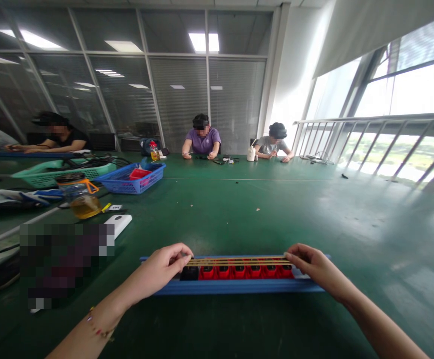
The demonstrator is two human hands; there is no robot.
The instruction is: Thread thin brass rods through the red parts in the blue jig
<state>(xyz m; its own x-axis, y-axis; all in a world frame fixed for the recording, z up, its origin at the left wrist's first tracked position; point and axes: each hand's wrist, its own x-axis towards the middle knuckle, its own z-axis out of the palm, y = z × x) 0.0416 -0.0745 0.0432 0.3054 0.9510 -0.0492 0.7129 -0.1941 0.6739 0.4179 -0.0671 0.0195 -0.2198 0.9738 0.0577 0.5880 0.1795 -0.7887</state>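
Both my hands pinch a few long, thin tan strips [237,261] that stretch level from one hand to the other. The left ends are between the thumb and fingers of my left hand [170,263]. At the right ends, my right hand [307,259] is closed in the same way. Below the strips lies a long blue tray [239,287], parallel to them. Inside it stand several red block-like parts with dark tops [223,273] in a row, with a black part [189,273] at the left end. Whether the strips touch these parts I cannot tell.
On the green table [217,219] a white-ended item [121,224], partly blurred out, lies at left. Behind it are a jar of amber liquid [84,205], a blue basket [127,187] and a green basket [37,177]. Several people sit at the far side and left.
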